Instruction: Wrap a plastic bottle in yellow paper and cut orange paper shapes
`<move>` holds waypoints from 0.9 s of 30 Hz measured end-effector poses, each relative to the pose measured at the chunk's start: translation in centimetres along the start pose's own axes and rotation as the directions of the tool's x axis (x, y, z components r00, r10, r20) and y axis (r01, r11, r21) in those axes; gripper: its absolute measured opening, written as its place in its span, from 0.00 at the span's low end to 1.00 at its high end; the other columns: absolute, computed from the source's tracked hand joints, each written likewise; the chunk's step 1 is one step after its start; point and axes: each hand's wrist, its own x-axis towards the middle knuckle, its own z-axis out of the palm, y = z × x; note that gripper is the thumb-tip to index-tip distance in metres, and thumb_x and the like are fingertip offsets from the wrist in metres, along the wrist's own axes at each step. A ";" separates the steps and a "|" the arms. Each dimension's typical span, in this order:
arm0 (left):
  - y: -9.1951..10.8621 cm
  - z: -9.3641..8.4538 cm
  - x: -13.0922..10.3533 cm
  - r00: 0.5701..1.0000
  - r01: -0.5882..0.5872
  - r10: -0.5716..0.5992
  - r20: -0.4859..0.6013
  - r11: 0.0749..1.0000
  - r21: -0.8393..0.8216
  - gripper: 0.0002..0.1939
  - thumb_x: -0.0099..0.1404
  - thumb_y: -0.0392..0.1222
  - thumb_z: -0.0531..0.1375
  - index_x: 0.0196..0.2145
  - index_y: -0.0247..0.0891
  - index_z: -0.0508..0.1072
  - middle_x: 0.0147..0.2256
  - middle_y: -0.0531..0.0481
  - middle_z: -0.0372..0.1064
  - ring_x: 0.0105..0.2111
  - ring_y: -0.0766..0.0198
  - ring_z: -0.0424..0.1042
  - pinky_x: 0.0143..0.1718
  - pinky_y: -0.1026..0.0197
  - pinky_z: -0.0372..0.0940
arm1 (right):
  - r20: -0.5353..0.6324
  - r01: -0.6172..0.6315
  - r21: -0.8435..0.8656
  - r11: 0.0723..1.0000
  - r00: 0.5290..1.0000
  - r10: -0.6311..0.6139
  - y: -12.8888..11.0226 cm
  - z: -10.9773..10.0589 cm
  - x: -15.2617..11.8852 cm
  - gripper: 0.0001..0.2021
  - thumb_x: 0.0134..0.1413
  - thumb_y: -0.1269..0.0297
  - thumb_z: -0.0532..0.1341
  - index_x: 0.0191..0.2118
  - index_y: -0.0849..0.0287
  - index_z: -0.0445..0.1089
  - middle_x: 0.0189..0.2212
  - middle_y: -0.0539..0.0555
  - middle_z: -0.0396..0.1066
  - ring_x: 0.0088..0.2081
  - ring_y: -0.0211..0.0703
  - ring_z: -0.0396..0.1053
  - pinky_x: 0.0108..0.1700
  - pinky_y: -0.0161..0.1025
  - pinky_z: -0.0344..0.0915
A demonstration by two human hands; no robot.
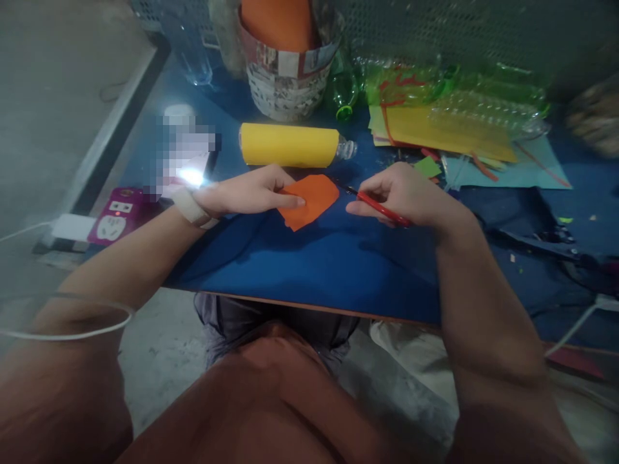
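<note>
My left hand (271, 192) grips a piece of orange paper (314, 200) by its left side, thumb on top. The paper has a rounded outline on the right and a ragged lower left edge. In my right hand (394, 190) is a pair of scissors (384, 209) with red handles, fingers wrapped round them. The dark blades point left toward the paper's right edge; whether they touch it I cannot tell. Just beyond both hands, a plastic bottle (347, 149) wrapped in yellow paper (290, 145) lies on its side, neck to the right.
Behind stands a newspaper-covered bucket (285, 84) beside a green bottle (344, 96). Coloured paper sheets (454, 132) and clear plastic bottles (488, 109) lie at back right. A purple power strip (118, 216) and a lit, blurred device (191, 171) sit left on the blue table (309, 267).
</note>
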 end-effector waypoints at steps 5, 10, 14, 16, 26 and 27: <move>-0.2 0.0 0.0 1.000 0.008 -0.007 0.010 1.000 -0.006 0.18 0.73 0.53 0.69 0.32 0.38 0.88 0.28 0.49 0.77 0.25 0.65 0.66 0.29 0.61 0.60 | 0.000 0.017 -0.002 1.000 1.000 -0.017 -0.4 0.2 -0.2 0.42 0.59 0.23 0.74 0.21 0.54 0.56 0.19 0.47 0.51 0.24 0.38 0.48 0.29 0.45 0.46; -0.2 0.0 0.0 1.000 -0.004 0.004 0.018 1.000 0.003 0.17 0.73 0.53 0.69 0.32 0.39 0.88 0.27 0.48 0.78 0.25 0.65 0.67 0.28 0.61 0.60 | -0.020 0.057 -0.063 0.996 0.998 -0.058 -0.1 0.3 -0.1 0.41 0.62 0.26 0.74 0.22 0.53 0.54 0.21 0.47 0.47 0.27 0.39 0.44 0.30 0.46 0.44; -0.3 0.0 0.1 1.000 -0.009 0.009 0.011 1.000 0.009 0.17 0.74 0.53 0.69 0.32 0.39 0.88 0.28 0.48 0.79 0.25 0.65 0.68 0.28 0.61 0.61 | -0.032 0.062 -0.079 0.995 0.997 -0.065 0.0 0.4 -0.1 0.41 0.64 0.29 0.74 0.23 0.53 0.52 0.22 0.47 0.46 0.27 0.40 0.44 0.31 0.46 0.43; -0.5 0.0 0.1 1.000 -0.017 0.017 0.012 1.000 0.013 0.17 0.74 0.53 0.68 0.33 0.40 0.89 0.28 0.48 0.79 0.25 0.64 0.69 0.28 0.61 0.62 | -0.039 0.062 -0.091 0.994 0.997 -0.066 0.0 0.4 0.0 0.41 0.64 0.28 0.74 0.23 0.54 0.53 0.21 0.47 0.47 0.27 0.40 0.44 0.31 0.46 0.43; -0.3 -0.1 0.0 1.000 -0.007 0.006 0.024 0.999 0.037 0.18 0.74 0.54 0.68 0.33 0.40 0.89 0.28 0.49 0.79 0.24 0.65 0.67 0.27 0.60 0.61 | -0.009 0.087 -0.095 0.992 0.996 -0.088 0.4 -0.1 0.5 0.43 0.57 0.16 0.69 0.21 0.54 0.59 0.19 0.48 0.50 0.25 0.39 0.47 0.30 0.46 0.46; -0.3 -0.1 0.0 1.000 -0.008 0.008 0.022 0.999 0.040 0.18 0.74 0.54 0.68 0.32 0.40 0.89 0.28 0.49 0.79 0.24 0.65 0.66 0.27 0.60 0.60 | -0.005 0.091 -0.095 0.991 0.996 -0.092 0.5 -0.2 0.5 0.44 0.57 0.15 0.68 0.21 0.54 0.59 0.19 0.48 0.50 0.25 0.39 0.47 0.30 0.46 0.46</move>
